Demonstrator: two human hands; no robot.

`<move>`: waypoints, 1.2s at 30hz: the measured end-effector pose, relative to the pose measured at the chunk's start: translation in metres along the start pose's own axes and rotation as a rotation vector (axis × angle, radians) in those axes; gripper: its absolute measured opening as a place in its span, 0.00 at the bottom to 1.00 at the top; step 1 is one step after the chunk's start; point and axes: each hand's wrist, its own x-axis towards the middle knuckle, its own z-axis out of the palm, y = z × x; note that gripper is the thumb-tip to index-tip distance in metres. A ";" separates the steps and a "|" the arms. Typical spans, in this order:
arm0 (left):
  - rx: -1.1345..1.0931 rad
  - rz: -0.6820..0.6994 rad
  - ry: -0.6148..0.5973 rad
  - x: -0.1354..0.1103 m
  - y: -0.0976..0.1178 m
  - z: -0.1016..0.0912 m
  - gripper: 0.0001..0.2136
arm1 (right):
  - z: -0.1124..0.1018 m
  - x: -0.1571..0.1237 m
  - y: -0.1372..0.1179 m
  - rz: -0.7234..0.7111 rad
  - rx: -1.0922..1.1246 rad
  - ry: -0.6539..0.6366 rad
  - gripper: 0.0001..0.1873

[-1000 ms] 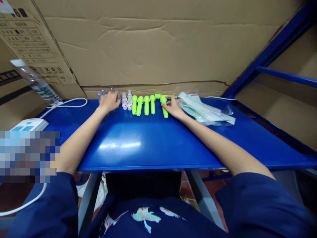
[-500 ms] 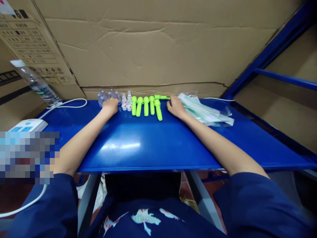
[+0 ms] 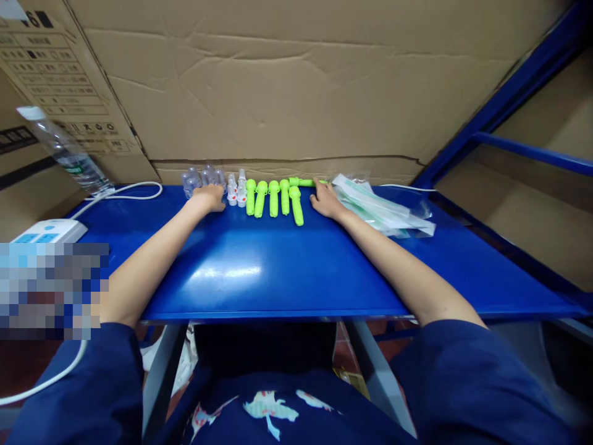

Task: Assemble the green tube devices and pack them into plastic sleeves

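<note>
My left hand [image 3: 210,198] rests on the blue table beside a cluster of clear domed plastic caps [image 3: 192,177], its thumb apart from the partly hidden fingers; I see nothing held. Close to its right stand several small clear cone-shaped pieces [image 3: 241,190] with white bases and red marks. In the middle, bright green torch-shaped pieces [image 3: 274,199] with round heads lie in a row. Another green piece [image 3: 303,182] lies sideways behind them, its end by my right hand [image 3: 326,199]. That hand is open, index finger stretched against this end, thumb apart.
Clear plastic bags with pale green strips [image 3: 384,207] lie right of my right hand. A water bottle [image 3: 69,154], a white cable [image 3: 139,193] and a power strip [image 3: 55,232] are at left. Cardboard [image 3: 278,80] walls the back of the blue table [image 3: 278,266].
My left thumb has come out from the closed hand, toward the right. My right index finger has shifted slightly left over the end of the sideways green piece.
</note>
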 end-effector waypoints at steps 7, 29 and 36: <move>-0.016 0.038 -0.046 0.007 -0.008 -0.003 0.22 | -0.001 -0.001 -0.003 -0.054 -0.009 0.140 0.35; 0.055 0.078 -0.066 0.010 -0.017 -0.008 0.30 | -0.015 -0.012 -0.019 -0.022 -0.053 0.099 0.21; 0.007 0.031 -0.018 0.013 -0.017 -0.009 0.25 | -0.015 -0.010 -0.012 0.022 0.211 0.373 0.21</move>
